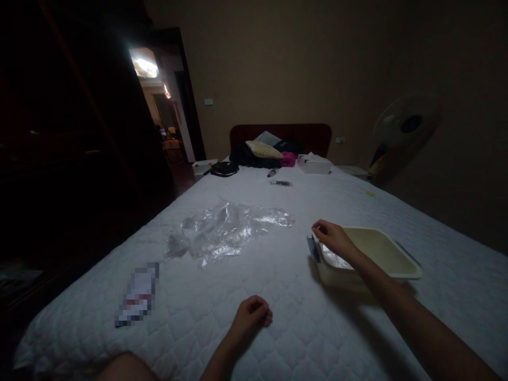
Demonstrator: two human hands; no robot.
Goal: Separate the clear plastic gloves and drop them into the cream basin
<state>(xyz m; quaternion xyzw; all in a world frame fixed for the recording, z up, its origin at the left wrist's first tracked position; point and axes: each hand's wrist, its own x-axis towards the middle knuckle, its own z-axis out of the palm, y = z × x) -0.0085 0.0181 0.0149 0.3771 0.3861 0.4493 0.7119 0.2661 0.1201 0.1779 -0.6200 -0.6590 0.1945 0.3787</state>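
Note:
On the white quilted bed (293, 338), my left hand (252, 311) has its fingers curled inward, with nothing visible in them. My right hand (333, 239) is above the left end of a cream plastic storage box (381, 251). Its fingers are bent together near the rim; whatever they may hold is too small to make out. A grey latch (313, 248) sticks out from that end of the box. Shiny clear plastic (335, 259) shows inside, partly behind my right wrist. Left of the box lies a crumpled clear plastic sheet (230, 230).
A blurred-out flat item (138, 296) lies at the bed's near left. Farther back are a small packaged item (281, 183), a black bag (224, 169), a heap with a light pillow (264, 150), and a white bin (315, 165). A fan (410, 124) stands at right.

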